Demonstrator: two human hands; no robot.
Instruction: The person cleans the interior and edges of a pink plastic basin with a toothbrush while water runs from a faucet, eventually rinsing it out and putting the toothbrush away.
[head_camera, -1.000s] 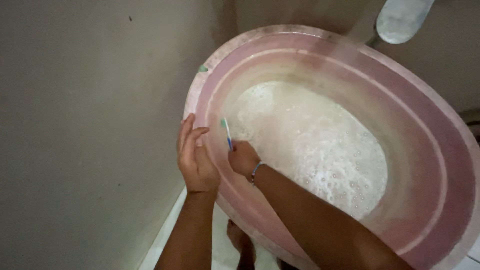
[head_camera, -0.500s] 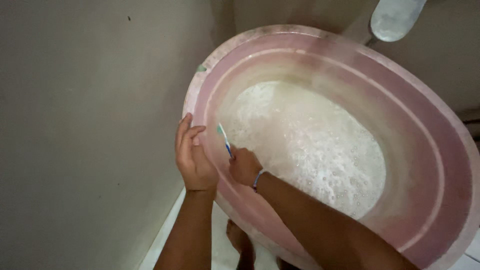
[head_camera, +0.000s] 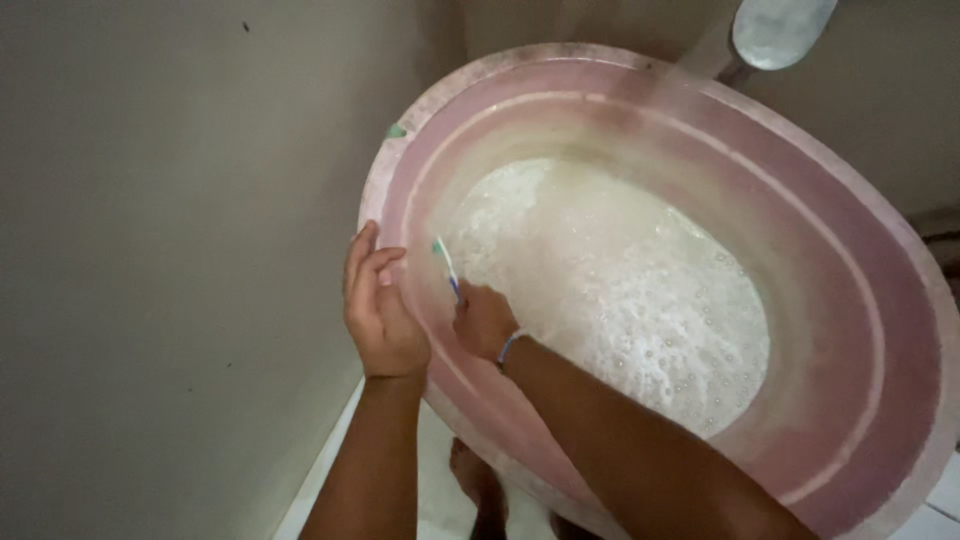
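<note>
Landmark: large pink oval plastic basin (head_camera: 860, 300), tilted up on edge so its inside faces the camera; all places below are given against it.
Basin contents: foamy, bubbly whitish water (head_camera: 620, 290) pooled over the basin's bottom; inner walls show pale streaks and grime.
Left hand (head_camera: 380, 315): on the basin's left rim, palm against the outside edge, fingers lying flat up along the rim; it steadies the rim rather than closing round anything.
Right hand (head_camera: 485, 320): inside the basin, just within the left rim, clenched round the handle of a toothbrush (head_camera: 446, 268).
Toothbrush: blue and white handle, greenish head; head points up and to the left, against the inner left wall of the basin, just right of the left hand's fingertips.
Wrist: a thin blue and white bracelet (head_camera: 510, 346) on the right wrist, over the inner wall.
Rim mark: small green patch (head_camera: 397, 131) on the upper left rim.
Left of basin: plain beige wall (head_camera: 170, 250), close to the rim.
Above basin: grey rounded object (head_camera: 780, 28) past the top rim; cannot tell what it is.
Below basin: white floor (head_camera: 440, 490) with the person's bare foot (head_camera: 475, 480) under the lower left rim.
</note>
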